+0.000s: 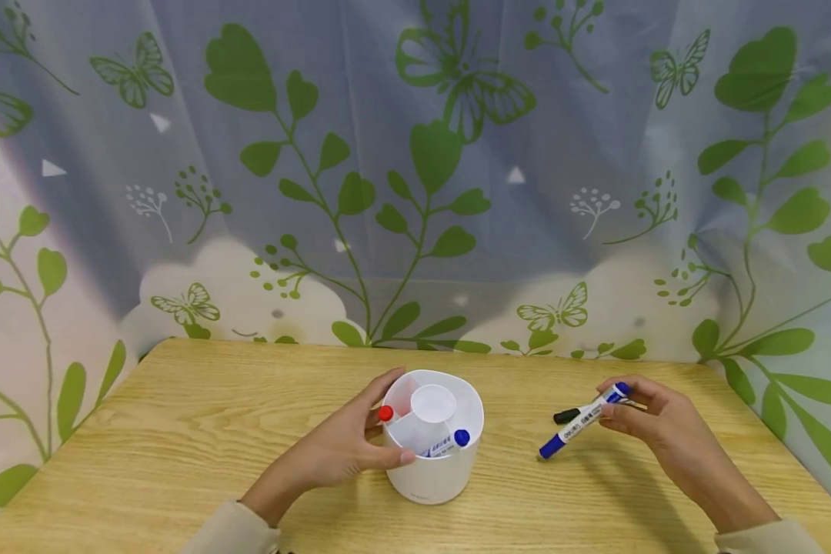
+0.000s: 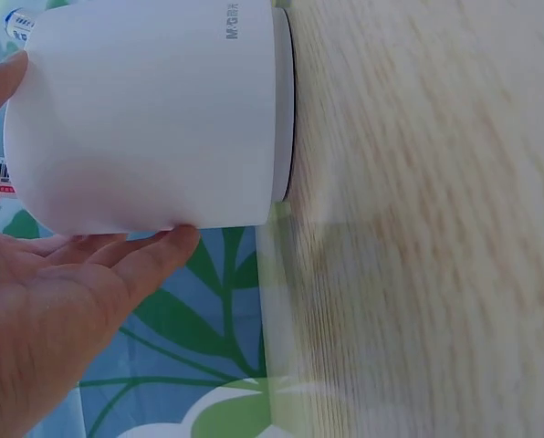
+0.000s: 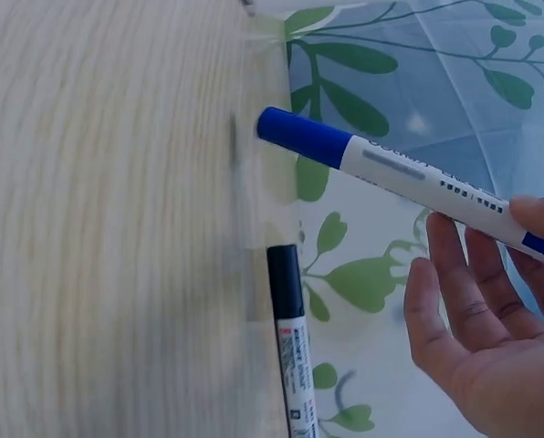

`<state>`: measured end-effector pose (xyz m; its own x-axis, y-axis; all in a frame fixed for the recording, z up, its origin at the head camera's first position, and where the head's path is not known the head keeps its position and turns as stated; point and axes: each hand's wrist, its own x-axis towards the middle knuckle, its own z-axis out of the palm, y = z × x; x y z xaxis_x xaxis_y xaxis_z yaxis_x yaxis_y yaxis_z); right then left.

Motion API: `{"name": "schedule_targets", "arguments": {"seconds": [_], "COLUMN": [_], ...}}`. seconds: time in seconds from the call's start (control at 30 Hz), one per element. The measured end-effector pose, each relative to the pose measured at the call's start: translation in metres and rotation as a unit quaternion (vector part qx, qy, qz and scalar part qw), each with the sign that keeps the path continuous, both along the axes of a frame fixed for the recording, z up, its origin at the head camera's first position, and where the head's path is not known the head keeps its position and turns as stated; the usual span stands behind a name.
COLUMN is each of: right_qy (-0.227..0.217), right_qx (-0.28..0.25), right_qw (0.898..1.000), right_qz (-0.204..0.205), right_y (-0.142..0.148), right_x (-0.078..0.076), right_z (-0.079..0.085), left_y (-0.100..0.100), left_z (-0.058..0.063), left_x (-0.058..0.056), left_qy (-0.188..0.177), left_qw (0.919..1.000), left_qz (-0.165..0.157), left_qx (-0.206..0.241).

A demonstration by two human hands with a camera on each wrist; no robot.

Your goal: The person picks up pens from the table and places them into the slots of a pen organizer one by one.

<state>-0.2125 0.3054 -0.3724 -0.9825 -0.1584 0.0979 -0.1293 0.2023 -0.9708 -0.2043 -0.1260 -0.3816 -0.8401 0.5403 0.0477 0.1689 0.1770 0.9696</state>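
A round white pen holder (image 1: 431, 478) stands upright on the table, and my left hand (image 1: 342, 445) grips it from the left. The thumb lies at the front rim, while the other fingers (image 2: 153, 260) rest along the far side. Inside the holder are a marker with a red end (image 1: 385, 414) and a marker with a blue end (image 1: 462, 438). To the right, my right hand (image 1: 665, 431) pinches a white marker with a blue cap (image 3: 301, 137) near its rear end, tilted above the table. Behind it lies a black-capped marker (image 3: 295, 365), partly hidden in the head view.
The wooden table (image 1: 249, 392) carries all these things. A blue and white curtain (image 1: 374, 192) with green leaves and butterflies hangs right along its back edge and both sides.
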Motion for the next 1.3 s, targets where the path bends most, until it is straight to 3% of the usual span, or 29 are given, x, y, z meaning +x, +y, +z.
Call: {"name": "schedule_targets", "arguments": {"seconds": [0.2, 0.5, 0.83, 1.3], "right_qy": [0.016, 0.039, 0.065, 0.083], "right_qx": [-0.075, -0.123, -0.165, -0.196], "right_qw": [0.996, 0.989, 0.982, 0.975], "right_qz": [0.038, 0.067, 0.061, 0.07], "right_y": [-0.008, -0.02, -0.035, -0.065], "right_x": [0.001, 0.005, 0.01, 0.017], "right_z": [0.003, 0.012, 0.024, 0.044], "left_y": [-0.003, -0.004, -0.006, 0.006], "left_z": [0.002, 0.005, 0.007, -0.001], "left_x": [0.0, 0.001, 0.001, 0.0], "left_qy": [-0.003, 0.004, -0.008, -0.003], "left_qw": [1.0, 1.0, 0.9998, 0.9998], "left_qz": [0.002, -0.003, -0.02, 0.011], "left_qx": [-0.005, -0.008, 0.007, 0.016]}}
